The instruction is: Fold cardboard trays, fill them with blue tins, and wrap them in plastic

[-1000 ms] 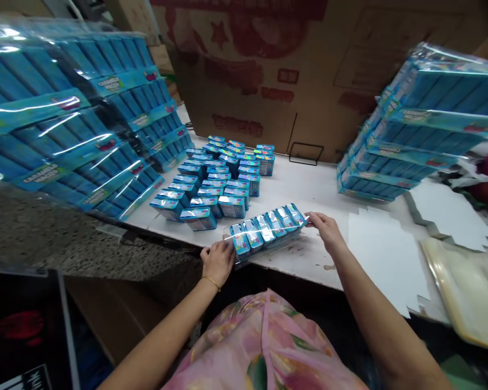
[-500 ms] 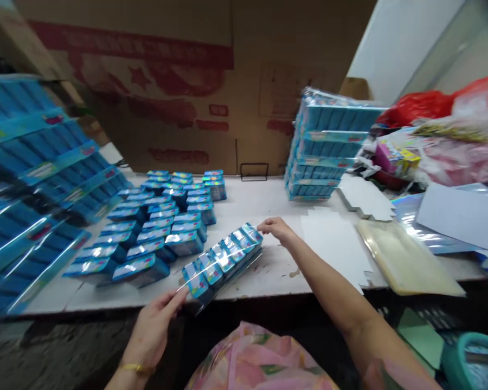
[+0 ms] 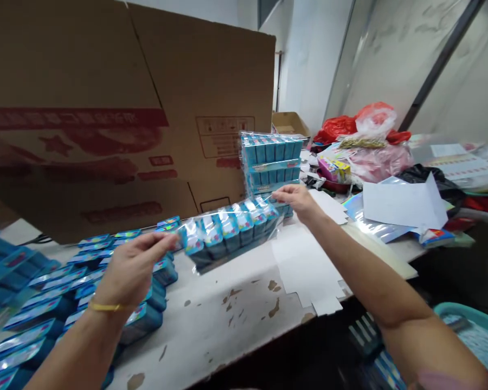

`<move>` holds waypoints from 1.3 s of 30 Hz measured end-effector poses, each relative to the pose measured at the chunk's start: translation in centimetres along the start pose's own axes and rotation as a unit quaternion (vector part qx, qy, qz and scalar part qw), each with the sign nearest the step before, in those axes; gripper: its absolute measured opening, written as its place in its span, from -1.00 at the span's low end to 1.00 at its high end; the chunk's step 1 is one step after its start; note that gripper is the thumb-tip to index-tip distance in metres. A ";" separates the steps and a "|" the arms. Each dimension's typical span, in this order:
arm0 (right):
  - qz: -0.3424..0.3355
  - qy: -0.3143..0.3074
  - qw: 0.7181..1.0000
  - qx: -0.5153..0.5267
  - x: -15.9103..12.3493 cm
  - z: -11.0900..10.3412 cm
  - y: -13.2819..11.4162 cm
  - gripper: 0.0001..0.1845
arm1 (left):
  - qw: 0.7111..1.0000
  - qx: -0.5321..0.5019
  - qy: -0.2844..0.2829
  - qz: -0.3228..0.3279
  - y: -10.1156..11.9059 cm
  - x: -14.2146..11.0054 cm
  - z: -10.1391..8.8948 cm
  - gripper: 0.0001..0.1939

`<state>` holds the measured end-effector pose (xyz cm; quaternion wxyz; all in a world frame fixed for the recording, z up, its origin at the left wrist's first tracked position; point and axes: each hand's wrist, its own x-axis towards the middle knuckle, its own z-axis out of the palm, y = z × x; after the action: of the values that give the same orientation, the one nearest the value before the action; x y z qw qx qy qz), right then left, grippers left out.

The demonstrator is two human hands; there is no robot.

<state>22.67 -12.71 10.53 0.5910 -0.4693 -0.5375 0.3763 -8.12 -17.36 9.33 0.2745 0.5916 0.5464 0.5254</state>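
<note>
A row of several small blue boxes in clear plastic wrap (image 3: 230,230) hangs above the table, tilted up toward its right end. My left hand (image 3: 134,268) pinches the wrap at the left end. At the right end, my right hand (image 3: 296,200) grips the film between thumb and fingers. Directly behind that hand stands a stack of similar wrapped packs (image 3: 270,154), partly covered by the held pack. Loose blue boxes (image 3: 144,322) stand in rows beneath and around my left arm, which hides some of them.
Behind the white table (image 3: 215,319) rises a large cardboard carton (image 3: 211,70). Flat white card sheets (image 3: 309,271) and clear plastic sleeves (image 3: 378,252) lie to the right. More packs (image 3: 4,271) are at the left edge, red bags (image 3: 337,130) at back right, a teal basin (image 3: 459,311) below.
Both hands have lifted the wrapped row off the table and carried it toward the stack at the back right. The view has swung to the right.
</note>
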 end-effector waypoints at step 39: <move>-0.023 -0.185 0.871 -0.455 -4.7 2.1 16.1 -0.58 | 0.986 0.032 -0.087 -0.135 -17.5 8.4 6.3 -0.41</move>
<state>20.93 -12.44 -6.26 0.2101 -0.5959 -0.7592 0.1561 -9.80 -3.51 -5.53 0.3702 0.5644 0.6121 0.4119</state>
